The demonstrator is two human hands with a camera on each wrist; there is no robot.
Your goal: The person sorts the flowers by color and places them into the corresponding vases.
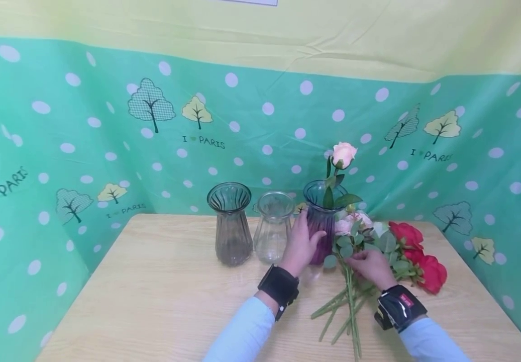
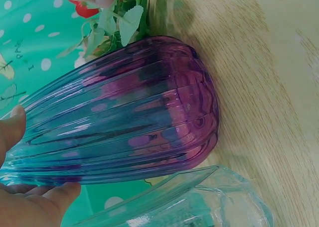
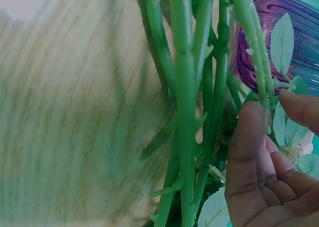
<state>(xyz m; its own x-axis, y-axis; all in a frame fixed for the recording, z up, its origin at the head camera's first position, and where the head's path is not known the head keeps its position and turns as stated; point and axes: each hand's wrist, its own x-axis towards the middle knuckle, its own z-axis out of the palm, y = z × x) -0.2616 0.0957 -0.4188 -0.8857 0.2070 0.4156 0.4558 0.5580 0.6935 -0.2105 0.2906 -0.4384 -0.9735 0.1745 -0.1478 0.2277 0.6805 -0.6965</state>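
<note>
My left hand (image 1: 302,245) curls partly around the purple-blue glass vase (image 1: 326,221), right of centre; my right hand (image 1: 373,266) pinches a green stem (image 3: 256,62). One pink rose (image 1: 344,155) stands inserted. I judge the arranging early: red roses (image 1: 432,274) lie at right; grey vase (image 1: 233,236) and clear vase (image 1: 271,236), centre, hold no flowers.

Pale blue sleeves (image 1: 243,328), black wristbands (image 1: 280,285)

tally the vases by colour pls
Smoky grey vase: 1
Clear vase: 1
Blue-and-purple vase: 1
Total: 3
</note>
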